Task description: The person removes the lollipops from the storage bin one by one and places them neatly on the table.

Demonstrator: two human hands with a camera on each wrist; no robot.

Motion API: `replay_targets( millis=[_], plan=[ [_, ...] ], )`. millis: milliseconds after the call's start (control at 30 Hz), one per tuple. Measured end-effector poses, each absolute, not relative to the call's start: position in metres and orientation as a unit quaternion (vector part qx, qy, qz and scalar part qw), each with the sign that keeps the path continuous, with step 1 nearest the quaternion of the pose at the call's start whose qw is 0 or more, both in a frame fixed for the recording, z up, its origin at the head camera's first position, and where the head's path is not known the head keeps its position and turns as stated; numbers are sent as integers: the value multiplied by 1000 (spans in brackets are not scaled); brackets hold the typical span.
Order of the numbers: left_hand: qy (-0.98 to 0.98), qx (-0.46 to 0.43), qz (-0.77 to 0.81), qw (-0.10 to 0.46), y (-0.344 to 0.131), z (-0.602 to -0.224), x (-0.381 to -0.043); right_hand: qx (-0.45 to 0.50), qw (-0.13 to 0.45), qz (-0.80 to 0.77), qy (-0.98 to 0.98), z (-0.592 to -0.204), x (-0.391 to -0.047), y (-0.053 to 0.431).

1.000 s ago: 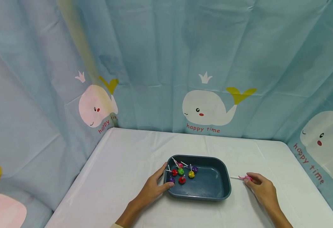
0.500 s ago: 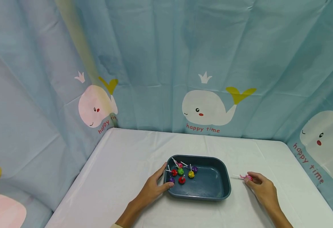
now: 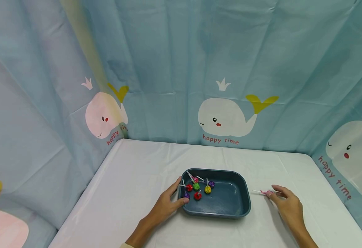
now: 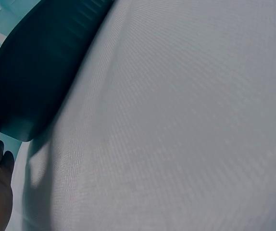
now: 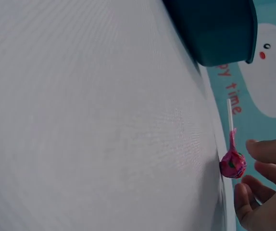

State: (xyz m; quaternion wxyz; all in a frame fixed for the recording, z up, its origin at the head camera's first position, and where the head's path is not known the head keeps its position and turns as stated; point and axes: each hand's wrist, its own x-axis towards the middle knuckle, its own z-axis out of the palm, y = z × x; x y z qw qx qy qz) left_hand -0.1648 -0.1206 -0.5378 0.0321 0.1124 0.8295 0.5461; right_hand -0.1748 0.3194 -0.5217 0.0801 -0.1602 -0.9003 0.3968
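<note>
Red "happy time" lettering (image 3: 220, 139) on curtain (image 3: 165, 62); left fingers (image 3: 171, 189) grip tray (image 3: 227, 193); right fingers (image 5: 268, 150) parted, loose beside pink lollipop (image 5: 233, 164).

On one white-covered table (image 3: 143, 172), one dark teal, rounded-rectangular tray (image 3: 227, 196) holds seven visible ball-shaped, shiny-wrapped lollipops (image 3: 196, 186): two red, two purple, one green, one yellow, one pink. Right of the tray is one pink-wrapped, white-sticked lollipop (image 3: 269, 193). One left hand (image 3: 166, 205) and one right hand (image 3: 287, 205) flank it. Behind and beside it, pale-blue cloth (image 3: 156, 62) shows four printed whales (image 3: 224, 117).
</note>
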Motion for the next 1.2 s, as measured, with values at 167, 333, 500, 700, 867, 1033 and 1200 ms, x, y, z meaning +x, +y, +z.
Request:
replay_targets(
  millis=[167, 333, 500, 700, 867, 1033, 1200],
  plan=[
    [830, 113, 545, 31, -120, -538, -165, -172, 85, 408, -893, -517, -175, 314],
    [829, 111, 548, 33, -121, -538, -165, -167, 103, 430, -881, -508, -172, 305],
    [831, 109, 544, 35, -121, -539, -164, -140, 120, 444, -877, -502, -170, 293],
    [830, 107, 547, 36, -120, -539, -164, -97, 146, 472, -864, -496, -169, 281],
    [830, 104, 546, 34, -120, -539, -164, -78, 139, 492, -856, -490, -167, 272],
    [829, 103, 549, 35, -119, -539, -165, -74, 130, 489, -859, -483, -165, 262],
    [826, 104, 552, 35, -119, -539, -164, -62, 119, 505, -853, -477, -163, 251]
  ],
)
